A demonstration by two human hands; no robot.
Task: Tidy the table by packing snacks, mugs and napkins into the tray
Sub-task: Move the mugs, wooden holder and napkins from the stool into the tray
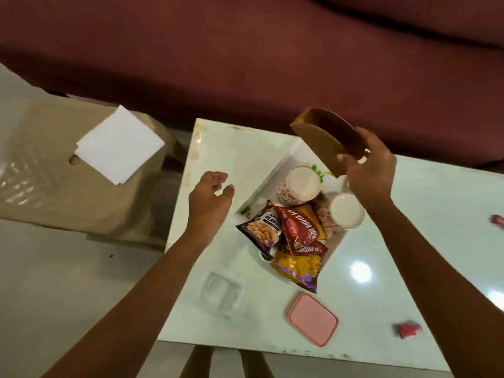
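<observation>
While the right hand (366, 170) grips the brown napkin holder (327, 140) above the tray (275, 170), two mugs (300, 186) and snack packets (297, 241) lie packed between the hands; left hand (211, 199) loosely curled, empty; napkins (120, 144) remain beyond it.

2 white floral ceramic mugs (299, 186) (346, 214) at 12 o'clock in tray, 3 foil snack packets (263, 227) (300, 230) (298, 264) at 6, 1 pink square plastic lid (313, 319), 2 red wrappers (407, 329) (497, 221) at 3

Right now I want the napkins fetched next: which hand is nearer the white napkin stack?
Left. The left hand hangs open to the right of the napkin stack; the right hand, holding the brown holder, is farther right.
</observation>
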